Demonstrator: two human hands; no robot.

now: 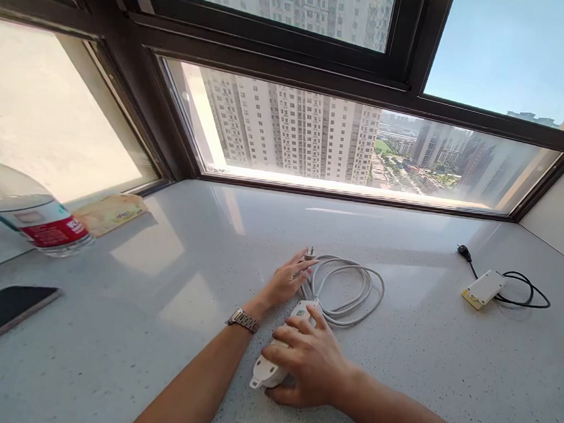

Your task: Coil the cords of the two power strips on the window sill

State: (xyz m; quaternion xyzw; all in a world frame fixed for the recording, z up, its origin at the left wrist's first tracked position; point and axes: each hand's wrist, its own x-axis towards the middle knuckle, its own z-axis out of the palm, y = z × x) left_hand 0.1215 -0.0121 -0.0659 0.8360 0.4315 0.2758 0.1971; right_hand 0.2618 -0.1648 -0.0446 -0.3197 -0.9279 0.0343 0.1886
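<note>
A white power strip point(264, 370) lies at a slant on the speckled countertop. My right hand point(315, 362) is wrapped over it from above, thumb on the near side and fingers across its top, hiding much of its middle. Beyond the strip, its pale grey cord point(378, 292) lies in loose loops. My left hand point(285, 283), with a metal watch point(243, 321) on the wrist, rests beside the cord's plug point(310, 256). Its fingers are stretched out and apart around the plug, whose prongs point away from me. The left palm side is hidden.
To the right lies a white box-shaped device point(487, 286) with a black cable point(527, 279) and a black plug point(465, 252). On the left are a large plastic bottle point(39, 216), a soft tissue pack point(114, 214) and a dark phone point(1, 318). A dark-framed window point(293, 81) borders the countertop point(159, 378).
</note>
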